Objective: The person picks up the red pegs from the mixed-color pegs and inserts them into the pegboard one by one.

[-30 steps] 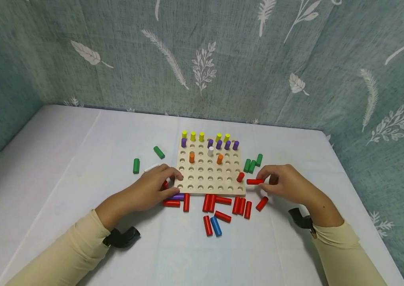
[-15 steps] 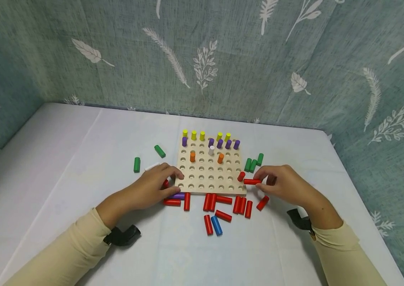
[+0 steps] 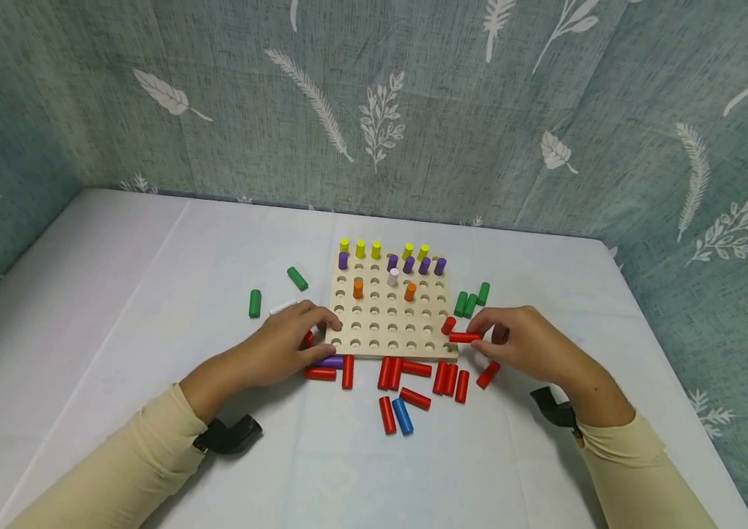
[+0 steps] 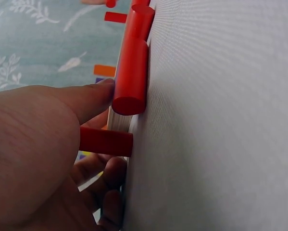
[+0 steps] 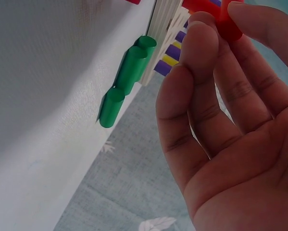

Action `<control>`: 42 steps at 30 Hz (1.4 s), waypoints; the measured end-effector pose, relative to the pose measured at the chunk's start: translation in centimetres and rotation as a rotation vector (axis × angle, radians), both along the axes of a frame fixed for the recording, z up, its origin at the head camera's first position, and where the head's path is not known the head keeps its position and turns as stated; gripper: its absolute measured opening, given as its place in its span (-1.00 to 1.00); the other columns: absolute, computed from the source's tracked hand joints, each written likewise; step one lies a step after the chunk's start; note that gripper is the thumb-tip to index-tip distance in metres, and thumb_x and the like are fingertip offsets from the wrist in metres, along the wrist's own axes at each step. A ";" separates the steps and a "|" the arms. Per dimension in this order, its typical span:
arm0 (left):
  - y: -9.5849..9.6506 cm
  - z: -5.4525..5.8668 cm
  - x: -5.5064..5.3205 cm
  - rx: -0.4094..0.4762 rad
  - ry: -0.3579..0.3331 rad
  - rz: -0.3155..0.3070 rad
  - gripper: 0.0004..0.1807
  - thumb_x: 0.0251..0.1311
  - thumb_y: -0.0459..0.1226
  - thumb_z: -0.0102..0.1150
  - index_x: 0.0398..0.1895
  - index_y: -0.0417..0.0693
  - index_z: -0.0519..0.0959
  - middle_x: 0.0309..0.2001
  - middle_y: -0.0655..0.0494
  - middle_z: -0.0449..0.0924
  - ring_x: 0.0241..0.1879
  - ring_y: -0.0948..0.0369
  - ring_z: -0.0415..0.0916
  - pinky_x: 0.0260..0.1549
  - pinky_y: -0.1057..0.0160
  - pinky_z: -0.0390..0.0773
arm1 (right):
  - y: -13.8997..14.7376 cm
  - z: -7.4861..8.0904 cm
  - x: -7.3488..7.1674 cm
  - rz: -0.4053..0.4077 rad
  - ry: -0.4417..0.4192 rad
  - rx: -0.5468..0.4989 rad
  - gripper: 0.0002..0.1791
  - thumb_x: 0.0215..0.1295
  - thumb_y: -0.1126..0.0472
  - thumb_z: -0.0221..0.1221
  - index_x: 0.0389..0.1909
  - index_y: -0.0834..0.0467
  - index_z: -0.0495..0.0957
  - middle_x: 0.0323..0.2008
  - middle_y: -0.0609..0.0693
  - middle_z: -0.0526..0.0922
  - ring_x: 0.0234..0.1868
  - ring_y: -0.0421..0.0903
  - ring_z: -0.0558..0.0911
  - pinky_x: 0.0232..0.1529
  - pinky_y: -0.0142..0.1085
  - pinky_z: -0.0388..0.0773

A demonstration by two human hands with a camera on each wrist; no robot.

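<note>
A wooden pegboard (image 3: 400, 336) with rows of round holes lies flat, several pegs standing in it. My left hand (image 3: 288, 345) rests at its left edge, thumb and fingertips touching the board by the near left corner. Beside that palm a red peg (image 4: 105, 142) stands on the cloth, partly hidden. Between thumb and fingertips my right hand (image 3: 516, 334) pinches another red peg (image 3: 464, 338), held sideways over the board's right edge. Close to its tip, a red peg (image 3: 448, 325) leans in the right-hand column. In the right wrist view the held peg's red end (image 5: 232, 29) shows between the fingertips.
Several red pegs (image 3: 440, 377), a blue peg (image 3: 403, 416) and a purple peg (image 3: 330, 362) lie in front of the board. Green pegs (image 3: 470, 305) lie on both sides. A white peg (image 3: 283, 306) lies behind my left hand. White cloth covers the table (image 3: 347, 477).
My right hand has moved slightly left, bringing the pinched red peg from beside the board to over its right edge. My left hand stays in place.
</note>
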State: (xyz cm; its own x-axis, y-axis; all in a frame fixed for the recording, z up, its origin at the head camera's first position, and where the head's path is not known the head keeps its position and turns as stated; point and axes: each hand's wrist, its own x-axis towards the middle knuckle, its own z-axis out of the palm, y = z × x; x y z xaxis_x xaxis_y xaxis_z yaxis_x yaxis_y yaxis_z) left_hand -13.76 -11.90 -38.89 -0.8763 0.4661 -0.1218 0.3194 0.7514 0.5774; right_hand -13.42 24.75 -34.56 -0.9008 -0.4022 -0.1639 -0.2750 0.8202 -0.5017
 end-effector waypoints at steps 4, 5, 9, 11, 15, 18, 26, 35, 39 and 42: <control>0.1 0.0 0.1 -0.005 -0.002 0.005 -0.60 0.23 -0.09 0.36 0.11 0.21 0.51 -0.02 0.16 0.51 0.01 0.15 0.41 -0.01 0.12 0.57 | -0.1 0.0 0.0 -0.001 -0.006 0.010 -0.77 0.23 0.20 0.38 -0.10 0.05 0.67 -0.28 -0.09 0.70 -0.36 -0.15 0.56 -0.38 -0.38 0.61; 0.1 0.1 0.0 -0.006 0.000 0.007 -0.60 0.22 -0.08 0.36 0.11 0.21 0.51 -0.02 0.16 0.51 0.00 0.15 0.41 -0.02 0.12 0.57 | -0.1 0.0 0.0 -0.001 -0.007 0.012 -0.77 0.23 0.19 0.38 -0.09 0.05 0.67 -0.28 -0.09 0.70 -0.36 -0.15 0.56 -0.39 -0.37 0.61; 0.1 0.1 0.0 -0.006 0.002 0.010 -0.60 0.22 -0.08 0.37 0.10 0.22 0.51 -0.02 0.15 0.51 -0.01 0.15 0.41 -0.05 0.14 0.57 | -0.3 0.1 0.1 -0.005 -0.019 0.015 -0.76 0.23 0.19 0.38 -0.08 0.04 0.67 -0.27 -0.08 0.70 -0.35 -0.14 0.56 -0.39 -0.36 0.61; 0.1 0.1 0.0 -0.007 -0.001 0.006 -0.60 0.22 -0.08 0.36 0.10 0.22 0.51 -0.03 0.16 0.51 -0.02 0.16 0.41 -0.05 0.16 0.56 | -0.3 0.1 0.2 -0.006 -0.027 0.020 -0.76 0.23 0.19 0.37 -0.07 0.05 0.67 -0.27 -0.08 0.70 -0.35 -0.14 0.56 -0.39 -0.37 0.61; 0.1 0.1 0.1 -0.005 -0.004 0.002 -0.62 0.23 -0.09 0.36 0.09 0.21 0.51 -0.04 0.16 0.51 -0.02 0.16 0.41 -0.05 0.15 0.54 | -0.4 0.1 0.2 0.001 -0.019 0.028 -0.76 0.23 0.20 0.38 -0.08 0.05 0.68 -0.27 -0.09 0.70 -0.35 -0.15 0.55 -0.39 -0.37 0.60; 0.0 0.1 0.1 0.001 0.003 0.004 -0.62 0.23 -0.10 0.36 0.09 0.21 0.51 -0.06 0.17 0.50 -0.02 0.16 0.40 -0.04 0.14 0.53 | -0.5 0.0 0.2 0.017 -0.007 0.031 -0.78 0.24 0.19 0.37 -0.09 0.03 0.69 -0.28 -0.12 0.70 -0.35 -0.16 0.55 -0.39 -0.38 0.59; 0.1 0.2 0.1 0.004 0.000 0.002 -0.63 0.24 -0.10 0.35 0.07 0.20 0.51 -0.07 0.17 0.50 -0.06 0.18 0.40 -0.10 0.21 0.51 | -0.7 0.0 0.3 0.017 -0.013 0.055 -0.79 0.26 0.18 0.36 -0.09 0.03 0.71 -0.27 -0.12 0.71 -0.34 -0.17 0.55 -0.38 -0.38 0.58; 0.0 0.1 0.2 0.012 -0.009 0.000 -0.63 0.24 -0.10 0.35 0.08 0.20 0.51 -0.06 0.17 0.50 -0.05 0.18 0.40 -0.10 0.21 0.51 | -1.1 0.2 0.6 0.026 0.010 0.077 -0.77 0.24 0.17 0.37 -0.09 0.06 0.72 -0.21 -0.08 0.74 -0.35 -0.19 0.52 -0.40 -0.40 0.55; 0.0 0.0 0.2 0.013 -0.009 -0.001 -0.63 0.24 -0.11 0.35 0.09 0.20 0.51 -0.06 0.17 0.50 -0.05 0.18 0.40 -0.11 0.21 0.51 | -1.1 0.0 0.6 0.030 0.026 0.086 -0.77 0.22 0.18 0.38 -0.10 0.05 0.73 -0.24 -0.10 0.74 -0.36 -0.19 0.52 -0.40 -0.41 0.56; 0.1 0.0 0.1 0.015 -0.006 0.002 -0.63 0.24 -0.11 0.35 0.08 0.21 0.51 -0.07 0.17 0.50 -0.05 0.18 0.40 -0.10 0.21 0.52 | -1.2 -0.1 0.7 0.032 0.039 0.109 -0.77 0.23 0.16 0.38 -0.09 0.05 0.73 -0.22 -0.09 0.74 -0.35 -0.19 0.53 -0.36 -0.41 0.56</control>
State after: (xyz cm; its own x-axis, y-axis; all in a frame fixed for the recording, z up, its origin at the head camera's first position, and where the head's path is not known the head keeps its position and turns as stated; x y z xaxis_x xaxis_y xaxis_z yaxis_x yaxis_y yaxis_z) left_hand -13.61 -11.84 -38.87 -0.8766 0.4660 -0.1202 0.3141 0.7432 0.5907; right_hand -12.75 23.53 -34.65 -0.8945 -0.4123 -0.1729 -0.3192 0.8598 -0.3987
